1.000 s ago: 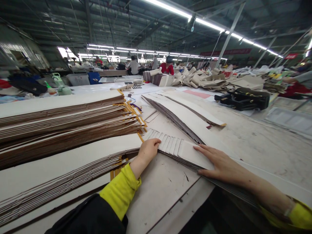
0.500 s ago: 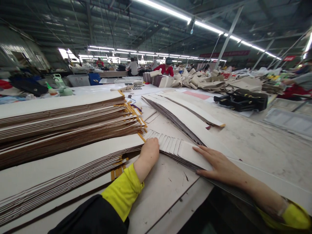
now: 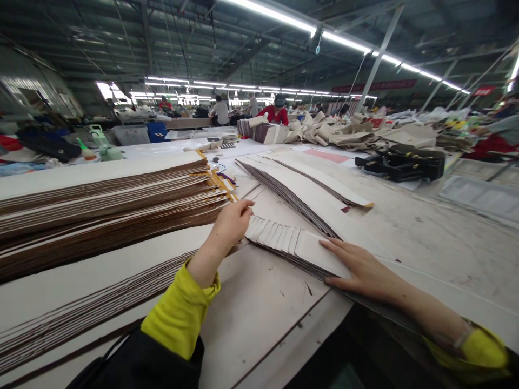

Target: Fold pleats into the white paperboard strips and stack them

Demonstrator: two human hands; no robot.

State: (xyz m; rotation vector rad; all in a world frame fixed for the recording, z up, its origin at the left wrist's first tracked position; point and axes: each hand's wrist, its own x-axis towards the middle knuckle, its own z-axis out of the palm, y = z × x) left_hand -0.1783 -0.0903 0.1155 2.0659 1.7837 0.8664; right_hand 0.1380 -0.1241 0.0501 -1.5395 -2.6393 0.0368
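Note:
A stack of long white strips with dark edges (image 3: 279,237) lies slantwise in front of me, its far ends fanned out like steps. My right hand (image 3: 365,270) rests flat on top of the stack, fingers stretched and apart, thumb along the near edge. Just above the fanned ends is my left hand (image 3: 235,219), its fingers bent together in a pinch. Whether anything is between those fingertips is hidden. To the left, piles of white strips with brown edges (image 3: 101,235) and yellow tabs (image 3: 221,183) reach close to my left hand.
Beyond my right hand lies another stack of white strips (image 3: 292,189) with a smaller one (image 3: 324,186) beside it. Black bags (image 3: 401,162) sit at the right of the table. Farther back are heaps of beige pieces (image 3: 348,132) and a person in red (image 3: 275,111).
My left hand has lifted off the fanned ends and moved up and to the left, still pinched. My right hand has stayed almost in place on the stack.

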